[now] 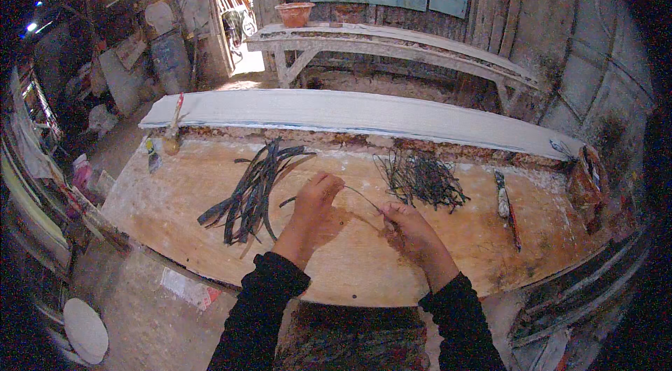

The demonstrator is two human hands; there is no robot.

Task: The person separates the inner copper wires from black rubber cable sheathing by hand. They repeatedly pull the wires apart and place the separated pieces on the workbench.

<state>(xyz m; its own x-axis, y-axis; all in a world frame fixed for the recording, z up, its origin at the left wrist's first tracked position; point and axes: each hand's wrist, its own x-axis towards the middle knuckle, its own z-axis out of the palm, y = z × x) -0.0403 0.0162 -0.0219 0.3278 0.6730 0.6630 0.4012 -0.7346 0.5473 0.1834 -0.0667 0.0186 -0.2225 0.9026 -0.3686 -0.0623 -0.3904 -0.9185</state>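
A thin dark strip [362,194] stretches in a slight curve between my two hands, over the middle of the wooden tabletop [336,266]. My left hand [316,197] pinches one end, and a short dark tail shows at that hand's left side. At the other end, the fingers of my right hand [411,229] are closed on the strip. Left of my left hand lies a loose bundle of wider, flat dark strips [250,189]. Beyond my right hand rests a tangled heap of thinner dark strips [428,180].
Along the table's far edge runs a long whitish slab [350,110]. To the right lie a whitish-handled tool [502,197] and a slim red stick [514,224], near a reddish bag [586,178]. A yellow-and-black tool [152,155] lies far left. Behind stands a bench [392,40] bearing a reddish pot [295,15].
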